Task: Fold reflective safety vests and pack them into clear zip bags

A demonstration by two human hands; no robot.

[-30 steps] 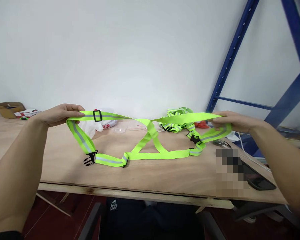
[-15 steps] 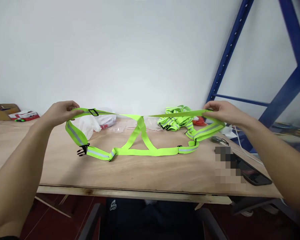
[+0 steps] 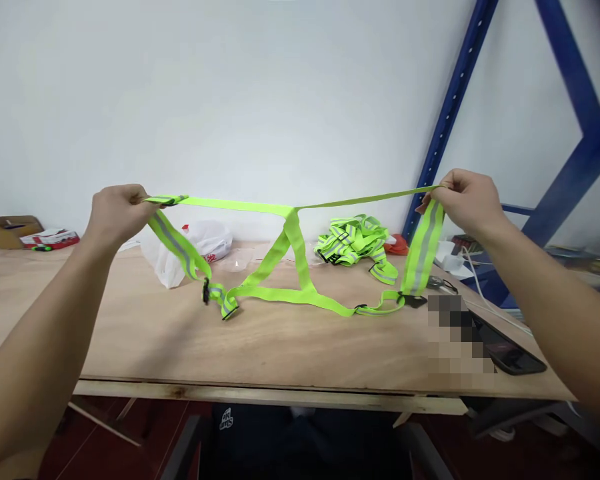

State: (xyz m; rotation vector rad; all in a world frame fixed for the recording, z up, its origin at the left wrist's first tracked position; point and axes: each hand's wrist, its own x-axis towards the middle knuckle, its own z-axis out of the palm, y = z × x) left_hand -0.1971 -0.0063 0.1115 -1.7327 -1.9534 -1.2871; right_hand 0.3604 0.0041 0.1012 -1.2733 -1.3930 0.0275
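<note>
A neon-yellow reflective strap harness (image 3: 295,233) with grey bands and black buckles is stretched between my two hands above the plywood table (image 3: 290,347). My left hand (image 3: 115,213) is closed on its left end, my right hand (image 3: 467,200) is closed on its right end. The top strap runs taut between them. Two straps drop in a V from the middle to a lower belt whose bottom rests on the table. A black clip (image 3: 207,291) hangs at the lower left.
A pile of similar neon harnesses (image 3: 353,243) lies at the back, beside a white plastic bag (image 3: 200,243). A dark phone (image 3: 510,350) lies at the right near a pixelated patch. A cardboard box (image 3: 7,229) sits far left. A blue steel rack (image 3: 575,167) stands at the right.
Both hands have risen and lifted the harness, so the top strap is higher and taut. The side loops now hang steeply and the lower belt has drawn in toward the middle.
</note>
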